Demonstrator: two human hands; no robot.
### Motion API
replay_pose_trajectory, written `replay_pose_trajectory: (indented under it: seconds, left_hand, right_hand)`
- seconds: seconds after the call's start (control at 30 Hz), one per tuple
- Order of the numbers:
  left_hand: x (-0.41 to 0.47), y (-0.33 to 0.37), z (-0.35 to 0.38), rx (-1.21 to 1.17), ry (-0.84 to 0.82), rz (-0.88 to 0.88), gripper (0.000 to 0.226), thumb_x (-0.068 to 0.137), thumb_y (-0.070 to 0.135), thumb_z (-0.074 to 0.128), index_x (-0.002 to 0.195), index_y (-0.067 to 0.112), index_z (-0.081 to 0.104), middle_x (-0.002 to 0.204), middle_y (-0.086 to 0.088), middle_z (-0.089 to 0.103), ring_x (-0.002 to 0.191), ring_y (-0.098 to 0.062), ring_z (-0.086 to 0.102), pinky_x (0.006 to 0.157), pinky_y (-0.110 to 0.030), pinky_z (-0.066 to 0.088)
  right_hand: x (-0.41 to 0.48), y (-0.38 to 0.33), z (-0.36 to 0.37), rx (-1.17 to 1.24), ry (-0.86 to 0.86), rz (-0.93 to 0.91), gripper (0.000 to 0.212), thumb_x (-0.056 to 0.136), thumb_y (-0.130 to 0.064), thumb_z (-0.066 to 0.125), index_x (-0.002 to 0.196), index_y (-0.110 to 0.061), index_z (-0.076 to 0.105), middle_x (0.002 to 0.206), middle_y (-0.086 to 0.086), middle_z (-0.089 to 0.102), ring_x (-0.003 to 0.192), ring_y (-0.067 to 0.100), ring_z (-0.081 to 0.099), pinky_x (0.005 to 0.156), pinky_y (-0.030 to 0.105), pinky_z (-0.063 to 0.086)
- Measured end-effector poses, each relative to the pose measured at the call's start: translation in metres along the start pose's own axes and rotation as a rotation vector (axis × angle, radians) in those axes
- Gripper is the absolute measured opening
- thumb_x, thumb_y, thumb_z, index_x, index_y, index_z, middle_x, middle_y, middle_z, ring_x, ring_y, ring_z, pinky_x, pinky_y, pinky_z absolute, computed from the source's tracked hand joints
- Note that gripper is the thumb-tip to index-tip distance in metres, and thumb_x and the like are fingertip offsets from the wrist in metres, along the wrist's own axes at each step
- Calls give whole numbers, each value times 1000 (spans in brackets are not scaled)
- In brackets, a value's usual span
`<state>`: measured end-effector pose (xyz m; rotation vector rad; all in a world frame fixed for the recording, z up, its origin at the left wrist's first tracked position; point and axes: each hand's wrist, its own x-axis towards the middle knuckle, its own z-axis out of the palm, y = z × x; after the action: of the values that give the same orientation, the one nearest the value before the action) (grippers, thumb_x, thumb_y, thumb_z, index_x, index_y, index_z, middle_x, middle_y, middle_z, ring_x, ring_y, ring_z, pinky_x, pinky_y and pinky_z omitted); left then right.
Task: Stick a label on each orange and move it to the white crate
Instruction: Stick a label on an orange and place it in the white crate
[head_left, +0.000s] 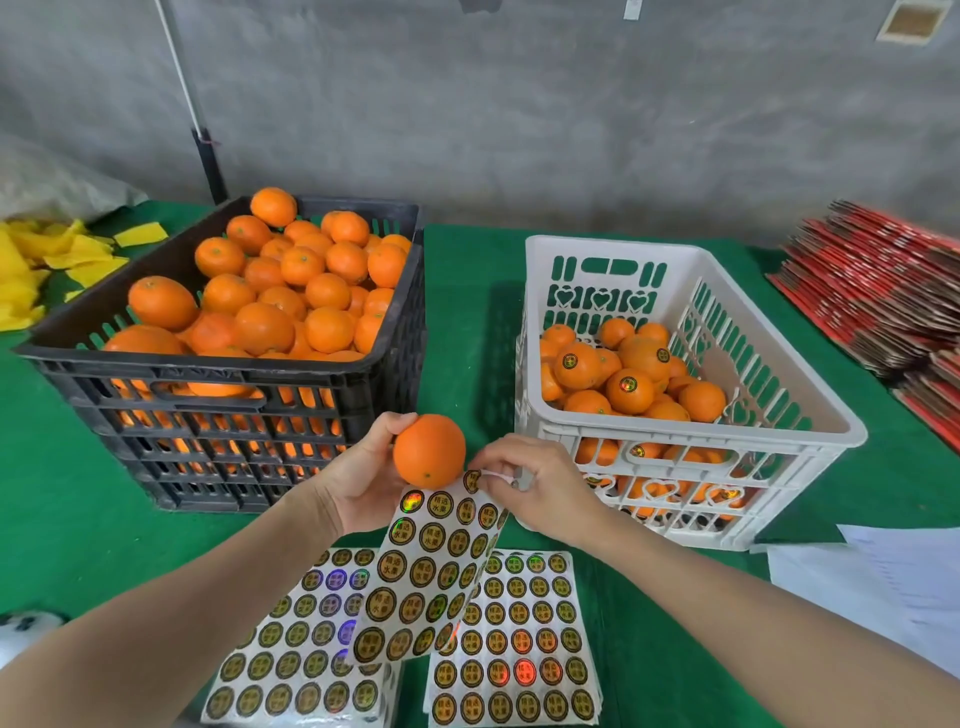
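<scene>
Left hand (363, 483) is wrapped around an orange (429, 451), held up over the green table (78, 519). Right hand (535, 486) is at its 3 o'clock, fingertips pinching the top edge of a raised label sheet (431, 566) just under the fruit. Can't tell if it's got a label or the backing. Spare sheets (519, 634) lie flat at 6. Black crate (208, 374) full of oranges at 10, white crate (675, 432) with labelled ones at 2.

Green-covered table (467, 291) — black crate (228, 426), white crate (691, 457), label sheets (514, 639), yellow wrappers (52, 260), red cartons (872, 291), white papers (883, 582).
</scene>
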<state>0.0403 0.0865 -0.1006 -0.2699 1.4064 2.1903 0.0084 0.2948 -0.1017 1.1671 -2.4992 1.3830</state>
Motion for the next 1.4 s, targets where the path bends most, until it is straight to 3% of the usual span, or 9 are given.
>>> replay_pose_trajectory:
  seconds: [0.23,0.37,0.5,0.8,0.93,1.1,1.13,1.27,1.4]
  left_hand:
    - [0,2,1,2,24,16,116,20,44,97,122,6,54,103,-24,70,86,-35,71,72,-42,58]
    - [0,2,4,83,-8,18,114,22,43,98,122,7,55,109,-22,70,92,-31,70,76,-42,58]
    - [-1,3,7,167,-44,-4,113,24,46,97,121,2,58,116,-22,67,100,-30,68,85,-40,55]
    - [-1,5,9,195,-88,-29,103,32,48,95,118,5,62,118,-21,66,104,-31,66,88,-40,53]
    - [0,5,10,162,-100,-37,100,34,46,96,119,5,62,121,-23,64,105,-31,66,84,-39,56]
    - [1,4,10,114,-107,-28,94,34,45,96,116,10,68,124,-24,61,108,-33,64,87,-41,54]
    - [0,4,10,117,-107,-28,96,34,45,96,117,9,66,123,-24,62,107,-33,64,89,-42,53]
    - [-3,9,11,175,-142,-4,102,34,47,96,119,2,62,118,-24,64,106,-33,64,92,-43,51]
    - [-5,23,15,206,-150,41,109,32,53,94,119,-3,60,115,-24,65,104,-34,64,88,-42,55]
  right_hand:
    - [13,-15,-23,283,-11,186,21,86,3,61,79,-17,63,100,3,60,91,0,56,81,16,45]
    - [29,-35,-40,101,-231,135,23,88,-3,61,77,-24,59,106,2,58,100,12,56,84,25,49]
    - [42,-49,-43,-138,-391,82,25,89,-9,59,75,-29,54,108,4,59,100,15,56,82,22,46]
    - [47,-63,-44,-319,-527,83,13,89,-11,55,81,-20,57,104,3,52,98,18,52,88,34,45]
    - [46,-68,-42,-375,-520,95,12,90,-11,51,81,-19,55,102,2,49,96,19,52,89,38,46]
    - [38,-64,-34,-374,-347,67,6,88,-14,52,86,-20,50,94,0,49,86,18,51,80,40,48]
    - [37,-62,-33,-344,-320,70,9,87,-16,55,93,-20,49,95,-1,50,85,18,52,78,39,49]
    - [40,-54,-42,-103,-370,237,73,81,-32,72,140,-32,28,124,-2,50,99,13,58,81,29,51]
    - [41,-56,-43,-65,-419,186,58,77,-37,76,127,-23,51,119,-7,57,106,10,56,87,29,51]
